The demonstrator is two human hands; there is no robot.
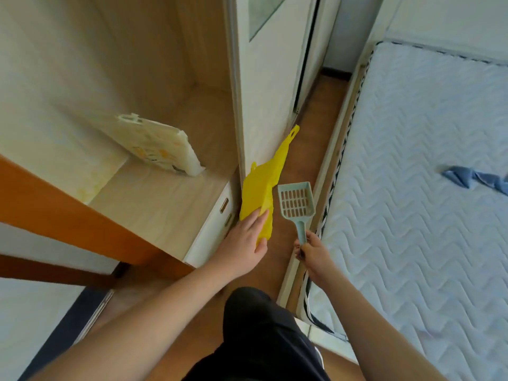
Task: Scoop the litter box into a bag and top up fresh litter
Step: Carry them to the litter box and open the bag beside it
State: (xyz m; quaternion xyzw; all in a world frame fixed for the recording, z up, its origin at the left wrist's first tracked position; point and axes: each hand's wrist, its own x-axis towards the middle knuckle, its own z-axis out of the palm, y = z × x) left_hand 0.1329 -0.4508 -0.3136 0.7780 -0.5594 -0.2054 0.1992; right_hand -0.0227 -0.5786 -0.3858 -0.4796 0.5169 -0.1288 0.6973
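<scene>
Hands reach forward near the middle of the frame, above a strip of brown floor [299, 149] that runs between a pale wardrobe [264, 86] on the left and a mattress [428, 166] on the right. The left hand [244, 243] holds a yellow bag [261, 185], thumb and fingers pinching its lower end; the bag stretches up and to the right, flat and limp, and its loop handle ends just right of the wardrobe's edge. The right hand [310, 250] curls round the handle of a pale blue-green scoop [296, 202], whose slotted head points up the frame and sits just right of the bag, apart from it. No litter shows in the scoop. No litter box is in view. In the left half, a light wooden shelf [170, 193] carries a white flat pack [162, 144] that leans tilted against the back wall; it bears yellow and dark printing too blurred to read. No brand or writing can be made out on the bag or the scoop. A blue cloth [478, 178] lies crumpled on the mattress at the right edge. At the bottom centre, the person's dark clothing [261, 339] fills the space between the two forearms.
</scene>
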